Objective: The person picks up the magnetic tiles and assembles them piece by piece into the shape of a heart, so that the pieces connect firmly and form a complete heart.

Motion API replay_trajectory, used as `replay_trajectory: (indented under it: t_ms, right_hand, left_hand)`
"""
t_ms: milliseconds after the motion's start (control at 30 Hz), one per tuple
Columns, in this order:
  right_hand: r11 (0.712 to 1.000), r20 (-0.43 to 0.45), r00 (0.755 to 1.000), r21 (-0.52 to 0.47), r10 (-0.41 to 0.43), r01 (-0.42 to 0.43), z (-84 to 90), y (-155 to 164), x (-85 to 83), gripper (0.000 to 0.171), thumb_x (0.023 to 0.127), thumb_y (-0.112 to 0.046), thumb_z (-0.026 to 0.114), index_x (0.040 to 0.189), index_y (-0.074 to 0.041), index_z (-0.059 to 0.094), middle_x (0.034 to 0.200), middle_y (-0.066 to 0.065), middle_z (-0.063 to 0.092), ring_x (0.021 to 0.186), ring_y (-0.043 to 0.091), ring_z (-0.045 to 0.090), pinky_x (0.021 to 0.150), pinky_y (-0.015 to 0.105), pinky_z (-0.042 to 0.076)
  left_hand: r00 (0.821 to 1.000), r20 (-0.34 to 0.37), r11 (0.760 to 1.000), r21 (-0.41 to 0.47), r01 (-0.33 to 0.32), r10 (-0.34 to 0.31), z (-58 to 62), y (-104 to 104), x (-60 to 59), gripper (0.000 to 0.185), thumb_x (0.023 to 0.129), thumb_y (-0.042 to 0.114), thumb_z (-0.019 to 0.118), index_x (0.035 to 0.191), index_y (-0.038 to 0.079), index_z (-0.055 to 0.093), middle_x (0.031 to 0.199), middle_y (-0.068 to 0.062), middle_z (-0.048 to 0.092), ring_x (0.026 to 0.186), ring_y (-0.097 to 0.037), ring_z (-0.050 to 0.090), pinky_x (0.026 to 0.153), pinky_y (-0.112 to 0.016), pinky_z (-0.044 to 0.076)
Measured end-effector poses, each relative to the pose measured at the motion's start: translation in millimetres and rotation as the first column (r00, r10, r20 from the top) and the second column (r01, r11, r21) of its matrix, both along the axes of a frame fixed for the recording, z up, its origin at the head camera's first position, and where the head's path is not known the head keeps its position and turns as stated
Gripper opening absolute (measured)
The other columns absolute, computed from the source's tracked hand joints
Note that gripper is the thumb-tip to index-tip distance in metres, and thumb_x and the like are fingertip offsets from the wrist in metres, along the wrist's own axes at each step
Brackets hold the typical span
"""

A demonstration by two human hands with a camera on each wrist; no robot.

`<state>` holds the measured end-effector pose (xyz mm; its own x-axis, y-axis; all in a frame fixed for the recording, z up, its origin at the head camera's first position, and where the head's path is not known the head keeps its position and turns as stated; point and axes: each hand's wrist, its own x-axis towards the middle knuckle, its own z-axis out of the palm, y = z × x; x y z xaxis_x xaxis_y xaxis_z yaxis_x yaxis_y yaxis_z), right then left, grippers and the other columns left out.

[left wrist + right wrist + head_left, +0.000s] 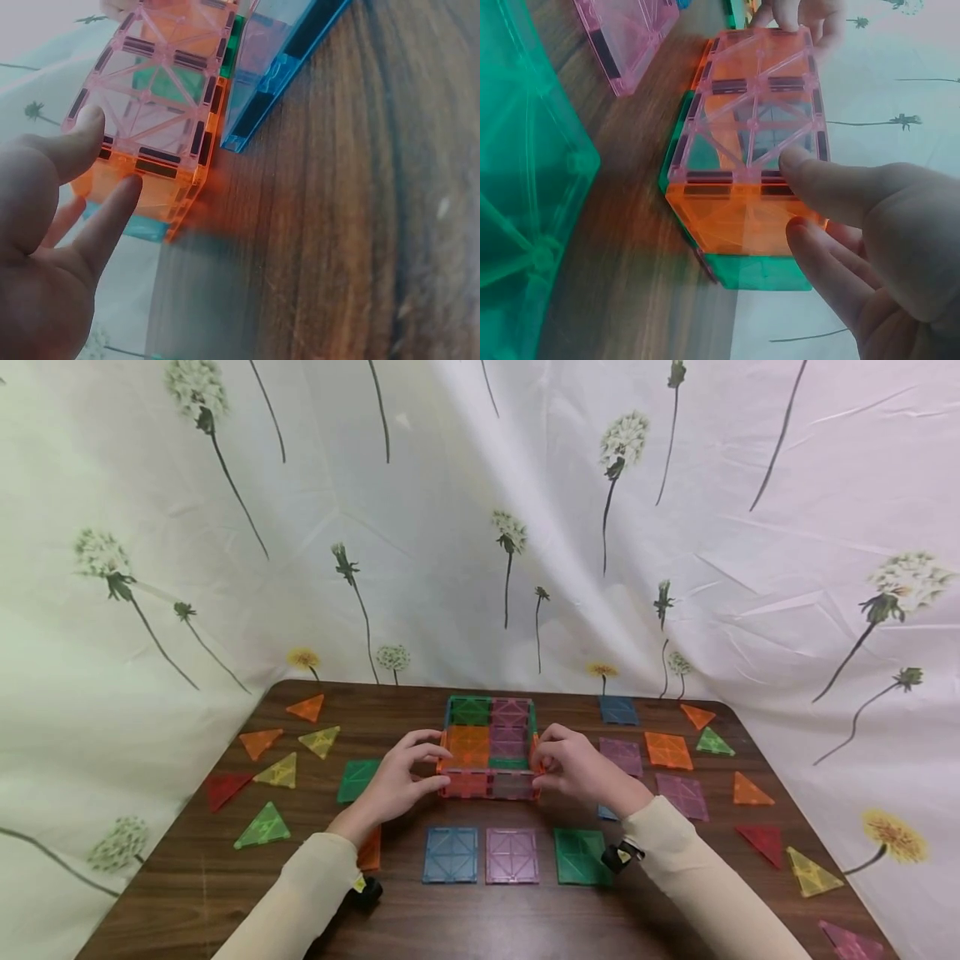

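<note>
Both hands steady a low tile box [491, 749] at mid-tabletop [675, 902]: the left hand [397, 781] pinches its left end, the right hand [573, 767] its right. The walls look freshly stood up, so the next move probably calls for pressing corners square gently, lest the magnets part.

Both arms wear long sleeves of a plain cream, close-fitting fabric that ends at the wrist, the left sleeve [300, 893] and the right sleeve [705, 877] alike and without print or cuff trim. Under each wrist sits a small black device, the left one [365, 890] with a yellow spot and the right one [619, 856] similar, perhaps strapped-on cameras, though the head view is too small to tell. The left hand [393, 781] and right hand [577, 768] are bare, without rings or gloves.
</note>
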<state>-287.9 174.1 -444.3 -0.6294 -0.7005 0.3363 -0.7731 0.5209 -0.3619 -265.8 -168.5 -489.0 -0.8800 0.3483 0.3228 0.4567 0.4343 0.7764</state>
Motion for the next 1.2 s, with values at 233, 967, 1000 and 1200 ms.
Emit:
replay_trajectory:
  t_ms: [233,967,1000,1200]
  right_hand:
    - [0.999,0.016,0.999,-0.004,-0.051,0.051,-0.1,-1,6.5,0.014,0.087,-0.013,0.088,0.094,-0.012,0.075,0.107,0.003,0.056,0.086,0.013,0.063,0.074,0.025,0.059]
    - [0.920,0.149,0.908,0.068,-0.392,0.386,-2.4,119,-74.4,0.032,0.103,-0.017,0.070,0.129,0.002,0.068,0.128,0.022,0.069,0.122,0.043,0.063,0.101,0.060,0.051]
    - [0.912,0.156,0.899,0.077,-0.409,0.402,-5.3,123,-78.7,0.034,0.103,-0.016,0.069,0.131,0.004,0.066,0.130,0.025,0.067,0.124,0.045,0.062,0.102,0.062,0.049]
    - [0.888,0.155,0.877,0.145,-0.455,0.436,-22.3,146,-103.4,0.042,0.104,-0.013,0.066,0.139,0.008,0.058,0.139,0.032,0.058,0.130,0.051,0.053,0.106,0.066,0.044]
  left_hand:
    - [0.999,0.018,0.999,-0.005,-0.034,0.034,0.6,4,2.4,0.033,0.092,0.008,0.082,0.124,0.006,0.073,0.153,-0.013,0.048,0.122,-0.036,0.064,0.078,-0.028,0.062]
    - [0.995,0.066,0.996,0.019,-0.082,0.080,9.5,-38,15.4,0.039,0.102,0.030,0.073,0.139,0.022,0.064,0.133,-0.005,0.069,0.115,-0.028,0.068,0.094,-0.053,0.056]
    - [0.993,0.066,0.995,0.013,-0.095,0.093,9.7,-42,15.7,0.037,0.102,0.030,0.072,0.137,0.022,0.065,0.130,-0.004,0.071,0.114,-0.026,0.068,0.094,-0.054,0.056]
    - [0.986,0.017,0.985,-0.051,-0.164,0.165,3.1,-70,17.6,0.031,0.103,0.028,0.071,0.132,0.019,0.068,0.118,-0.004,0.076,0.109,-0.023,0.070,0.095,-0.058,0.055]
